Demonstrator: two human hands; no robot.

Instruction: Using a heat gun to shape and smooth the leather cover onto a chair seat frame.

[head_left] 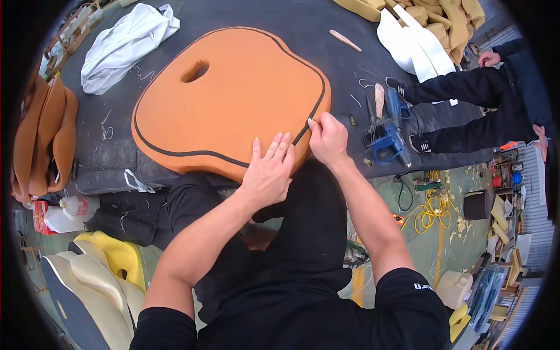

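A large orange-brown padded seat cushion (233,99) lies on the dark work table, overhanging its near edge. It has a rounded outline and an oval hole near its far left part. Black piping (321,98) runs around its upper rim. My left hand (269,169) rests on the cushion's near edge, fingers stretched out flat over the top and the piping. At the right corner, my right hand (328,137) is closed in a pinch on the black piping, with the thumb pressed at the rim. The underside of the cushion is hidden.
Two blue heat guns (389,140) and a wooden-handled tool (379,100) lie right of the cushion. White fabric (125,46) is at the far left, brown covers (49,137) at the left. Another person (496,93) is at the right. A yellow cable (431,210) lies on the floor.
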